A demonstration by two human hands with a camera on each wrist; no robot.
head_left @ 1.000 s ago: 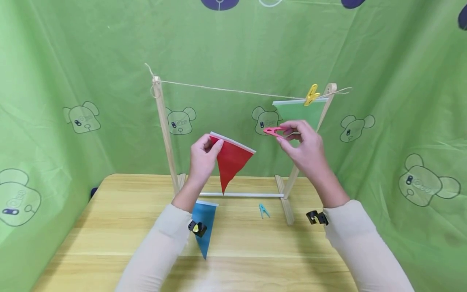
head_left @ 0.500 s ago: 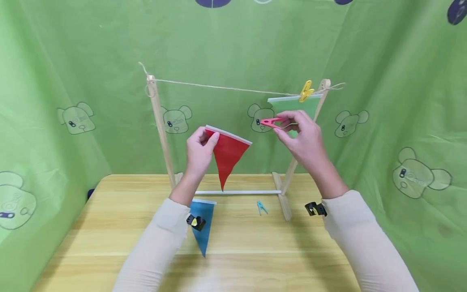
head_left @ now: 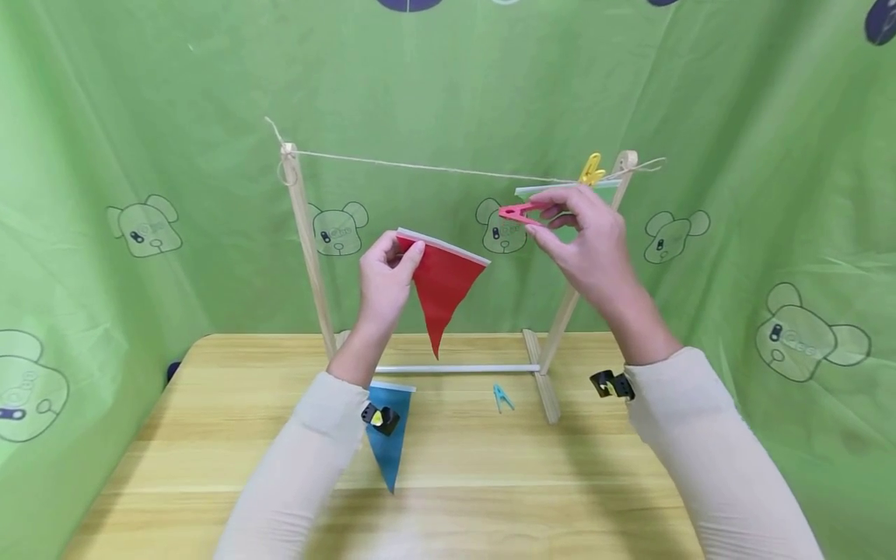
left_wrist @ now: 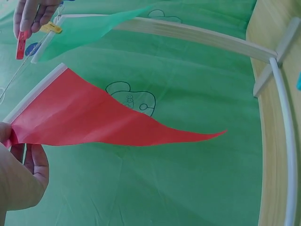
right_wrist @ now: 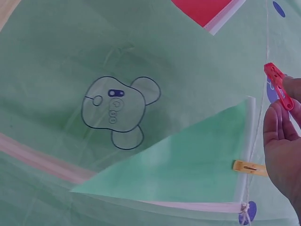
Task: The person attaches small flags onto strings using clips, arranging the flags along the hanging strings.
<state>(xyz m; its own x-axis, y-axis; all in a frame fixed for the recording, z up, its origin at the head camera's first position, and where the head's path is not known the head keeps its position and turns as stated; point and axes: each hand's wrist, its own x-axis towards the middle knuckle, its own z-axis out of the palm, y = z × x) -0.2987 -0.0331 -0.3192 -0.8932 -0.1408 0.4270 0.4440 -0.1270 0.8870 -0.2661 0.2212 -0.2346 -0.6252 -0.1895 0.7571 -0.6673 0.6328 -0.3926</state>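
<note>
My left hand (head_left: 385, 276) pinches a red pennant (head_left: 444, 284) by the left end of its white top strip; the point hangs down, below the string (head_left: 420, 166). A red clothespin (head_left: 515, 212) is held by the thumb and fingers of my right hand (head_left: 588, 241), its tip facing left, a little under the string. Behind that hand a green pennant (right_wrist: 188, 160) hangs from the string by a yellow clothespin (head_left: 591, 169). In the left wrist view the red pennant (left_wrist: 89, 113) spreads out from the fingers, apart from the string.
Two wooden posts (head_left: 308, 249) carry the string, joined low down by a white rod (head_left: 462, 369). On the table (head_left: 490, 482) lie a blue pennant (head_left: 389, 447), partly behind the left wrist camera, and a light blue clothespin (head_left: 502, 398). Green cloth surrounds the table.
Both hands have risen toward the string, carrying the red pennant and the red clothespin. My right hand now covers more of the green pennant. The view has shifted slightly.
</note>
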